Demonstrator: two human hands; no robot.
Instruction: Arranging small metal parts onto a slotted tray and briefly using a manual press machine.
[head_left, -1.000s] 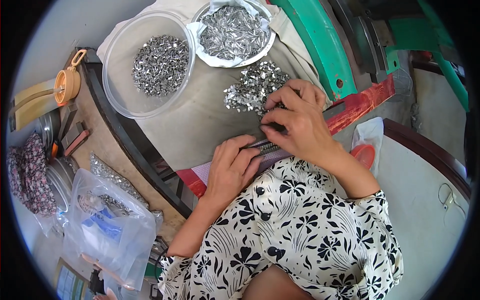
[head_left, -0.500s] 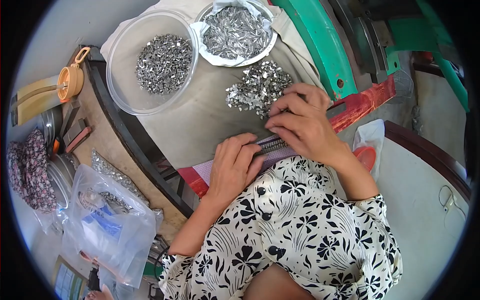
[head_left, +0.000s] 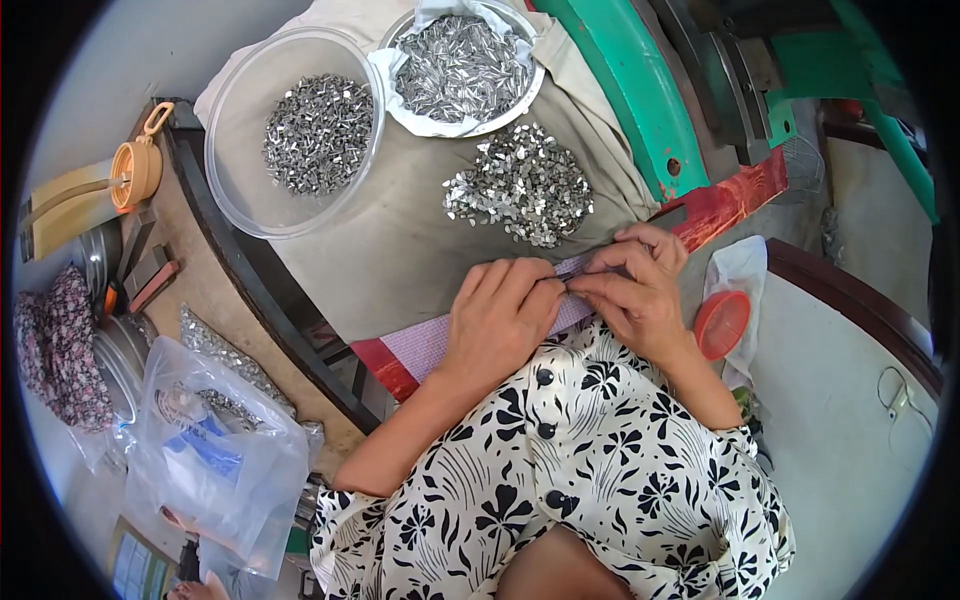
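Observation:
Near the front edge of the cloth-covered worktop (head_left: 400, 285), my left hand (head_left: 505, 318) curls over a narrow dark strip, which it mostly hides. My right hand (head_left: 640, 292) meets it from the right, thumb and fingertips pinched together by the left fingertips. What the pinch holds is too small to make out. A lilac checked cloth (head_left: 420, 338) lies beneath both hands. Just beyond them spreads a loose pile of small shiny metal pieces (head_left: 525, 185).
Beyond stand a clear plastic tub (head_left: 225, 185) of short metal pieces and a cloth-lined bowl (head_left: 538, 85) of slender ones. A green machine frame (head_left: 625, 95) rises at the right. On the left are a wooden table (head_left: 215, 270), a plastic bag (head_left: 215, 450) and an orange clamp-like holder (head_left: 138, 172).
My right hand has drawn back from the metal pile toward the front edge. My left hand has slid right to meet it, covering the strip with its row of small metal pieces.

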